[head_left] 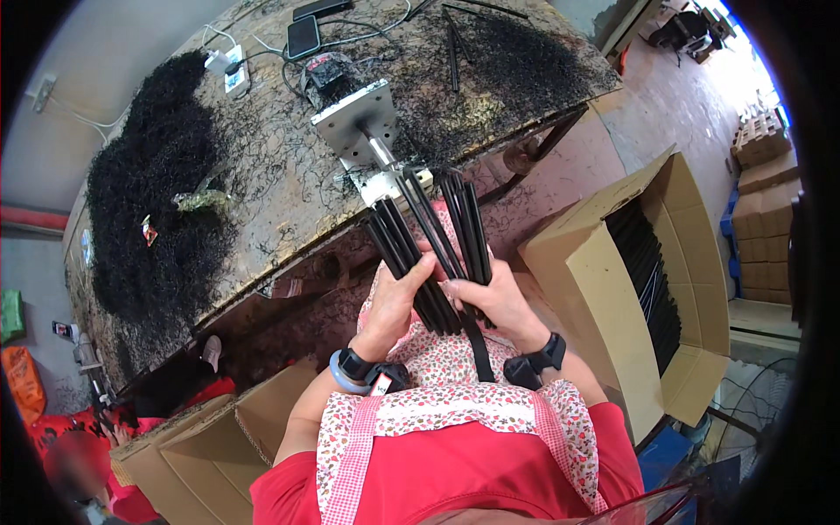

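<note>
My left hand [391, 306] is closed around a bundle of slim black rods [395, 243], whose upper ends fan out to the left. My right hand [506, 308] grips a second bundle of black rods [473, 232], fanned to the right. Between the bundles, a pair of black rods [426, 213] slants up to the pale block [395, 185] at the end of a small machine; whether their tips touch it I cannot tell. The machine has a metal plate [357, 118] and a shiny shaft [381, 150]. Both hands meet above my flowered apron [429, 360].
The worktable [262, 206] bears heaps of black shavings [157, 201], a phone [304, 37], and a power strip [236, 72]. On the right, an open carton [595, 289] holds many black rods [647, 271]. Another carton [201, 455] stands lower left, beside another person [83, 464].
</note>
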`<move>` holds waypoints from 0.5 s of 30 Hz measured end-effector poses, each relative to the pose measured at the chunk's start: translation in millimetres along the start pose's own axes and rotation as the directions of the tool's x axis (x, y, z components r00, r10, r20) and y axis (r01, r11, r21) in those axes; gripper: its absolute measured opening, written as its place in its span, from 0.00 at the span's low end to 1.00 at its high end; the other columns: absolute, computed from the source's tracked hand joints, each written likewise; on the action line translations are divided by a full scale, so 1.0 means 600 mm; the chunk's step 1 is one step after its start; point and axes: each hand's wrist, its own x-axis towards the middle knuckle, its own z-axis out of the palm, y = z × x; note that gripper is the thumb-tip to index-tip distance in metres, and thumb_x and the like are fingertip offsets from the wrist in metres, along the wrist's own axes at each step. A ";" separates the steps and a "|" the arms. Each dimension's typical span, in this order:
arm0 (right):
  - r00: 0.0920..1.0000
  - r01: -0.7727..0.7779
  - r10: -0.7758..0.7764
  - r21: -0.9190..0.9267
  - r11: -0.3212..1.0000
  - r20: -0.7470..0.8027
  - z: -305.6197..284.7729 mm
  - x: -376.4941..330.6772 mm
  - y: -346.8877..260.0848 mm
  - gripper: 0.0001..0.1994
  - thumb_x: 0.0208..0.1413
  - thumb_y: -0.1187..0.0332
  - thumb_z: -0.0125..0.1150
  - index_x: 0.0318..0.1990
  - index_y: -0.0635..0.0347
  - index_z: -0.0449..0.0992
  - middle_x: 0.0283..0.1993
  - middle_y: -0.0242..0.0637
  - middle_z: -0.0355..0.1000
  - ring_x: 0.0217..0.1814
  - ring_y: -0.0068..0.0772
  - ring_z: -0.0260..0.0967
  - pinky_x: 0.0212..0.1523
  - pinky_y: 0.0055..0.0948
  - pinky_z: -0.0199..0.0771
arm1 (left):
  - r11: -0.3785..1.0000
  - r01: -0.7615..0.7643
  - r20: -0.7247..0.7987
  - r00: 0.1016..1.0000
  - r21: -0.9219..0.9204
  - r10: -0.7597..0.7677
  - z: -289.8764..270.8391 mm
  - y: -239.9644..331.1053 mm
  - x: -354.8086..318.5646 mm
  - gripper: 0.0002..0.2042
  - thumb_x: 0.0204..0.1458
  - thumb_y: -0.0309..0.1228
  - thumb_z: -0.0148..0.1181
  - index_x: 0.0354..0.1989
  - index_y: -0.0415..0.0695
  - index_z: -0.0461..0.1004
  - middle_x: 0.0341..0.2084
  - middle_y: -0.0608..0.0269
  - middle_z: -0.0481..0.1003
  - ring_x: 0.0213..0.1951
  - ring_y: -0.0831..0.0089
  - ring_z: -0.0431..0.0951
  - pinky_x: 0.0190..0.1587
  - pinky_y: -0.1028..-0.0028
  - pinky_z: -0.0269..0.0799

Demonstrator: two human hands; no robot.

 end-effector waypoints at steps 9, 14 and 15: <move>0.990 -0.143 0.144 -0.098 0.985 -0.002 0.037 0.017 0.042 0.17 0.49 0.77 0.63 0.49 0.64 0.71 0.34 0.31 0.73 0.32 0.18 0.70 0.34 0.19 0.73 | 0.981 -0.074 0.025 0.997 0.178 0.070 -0.089 0.029 -0.045 0.13 0.56 0.29 0.58 0.48 0.38 0.72 0.32 0.65 0.75 0.32 0.77 0.76 0.39 0.75 0.74; 1.000 -0.007 0.006 -0.252 0.968 -0.005 0.058 -0.017 0.041 0.19 0.48 0.76 0.65 0.49 0.65 0.69 0.31 0.33 0.73 0.27 0.21 0.70 0.31 0.20 0.73 | 0.985 -0.106 -0.029 0.993 0.133 0.111 -0.034 0.037 0.017 0.10 0.57 0.30 0.56 0.45 0.39 0.72 0.33 0.66 0.76 0.33 0.78 0.76 0.36 0.76 0.74; 0.999 -0.030 0.025 -0.143 0.989 -0.033 0.054 -0.020 0.043 0.20 0.47 0.76 0.65 0.49 0.65 0.69 0.31 0.32 0.73 0.26 0.21 0.70 0.30 0.21 0.73 | 0.989 -0.103 -0.013 0.994 0.104 0.104 -0.027 0.033 0.013 0.10 0.58 0.29 0.56 0.45 0.39 0.72 0.33 0.66 0.76 0.33 0.78 0.77 0.36 0.75 0.74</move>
